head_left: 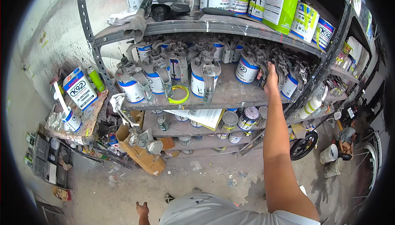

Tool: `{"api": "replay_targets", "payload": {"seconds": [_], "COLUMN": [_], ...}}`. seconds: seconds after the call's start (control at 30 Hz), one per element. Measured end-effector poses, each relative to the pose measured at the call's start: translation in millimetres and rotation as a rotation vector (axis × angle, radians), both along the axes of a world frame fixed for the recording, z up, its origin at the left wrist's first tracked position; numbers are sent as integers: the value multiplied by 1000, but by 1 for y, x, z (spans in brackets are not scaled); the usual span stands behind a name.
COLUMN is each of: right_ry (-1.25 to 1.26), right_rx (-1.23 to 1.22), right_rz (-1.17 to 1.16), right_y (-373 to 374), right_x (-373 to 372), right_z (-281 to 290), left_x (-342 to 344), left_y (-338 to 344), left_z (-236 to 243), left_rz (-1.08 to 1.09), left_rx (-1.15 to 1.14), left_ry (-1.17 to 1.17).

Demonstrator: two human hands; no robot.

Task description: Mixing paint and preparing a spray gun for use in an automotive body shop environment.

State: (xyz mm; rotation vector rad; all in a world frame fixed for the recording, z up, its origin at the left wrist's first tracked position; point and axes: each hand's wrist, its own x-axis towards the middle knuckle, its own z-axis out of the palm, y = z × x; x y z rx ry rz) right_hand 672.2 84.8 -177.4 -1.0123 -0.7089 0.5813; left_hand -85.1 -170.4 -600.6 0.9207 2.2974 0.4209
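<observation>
My right hand (269,78) reaches up to the middle shelf, its fingers closed round the grey handle of a paint can (247,69). The can is white and blue, with a paint-crusted mixing lid, and tilts slightly. Close to its right is another such can (289,86). Several more with the same lids stand to the left, among them a can (203,79) at the shelf's front. A yellow-green tape roll (178,94) lies between cans there. Low by my body, well away from the shelf, my left hand (142,208) hangs with its fingers apart and holds nothing.
Larger tins, with a lime-green can (281,5), crowd the upper shelf (197,28). A bench (88,128) at left bears a thinner tin (80,88). A cardboard box (152,165) sits on the floor. Buckets (329,154) and a wheel (303,145) are at right.
</observation>
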Motion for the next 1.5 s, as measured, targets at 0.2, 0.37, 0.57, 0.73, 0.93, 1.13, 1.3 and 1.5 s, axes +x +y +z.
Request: {"api": "replay_targets", "payload": {"seconds": [0.2, 0.37, 0.57, 0.73, 0.93, 1.13, 1.3, 1.5], "right_ry": [53, 11, -59, -70, -330, -58, 60, 225], "right_rx": [-26, -6, 38, -4, 32, -161, -62, -8], "right_rz": [71, 86, 99, -66, -483, 46, 339, -115], "right_y": [6, 9, 13, 3, -33, -36, -14, -42], "right_x": [11, 8, 9, -15, -141, -232, -236, -175], "right_z": [-7, -15, -23, -27, -48, -39, -18, -7], "left_x": [-14, -30, -43, -39, -38, -38, -33, -41], "left_y": [-16, -20, -22, -19, -17, -13, -13, -21], "left_z": [4, 5, 7, 11, 17, 29, 30, 21], "left_rz": [20, 78, -47, 6, 44, 88, 120, 154], "left_rx": [-45, -103, -134, -104, -53, -60, -61, -42], "left_ry": [42, 66, 52, 68, 90, 39, 20, -2]}}
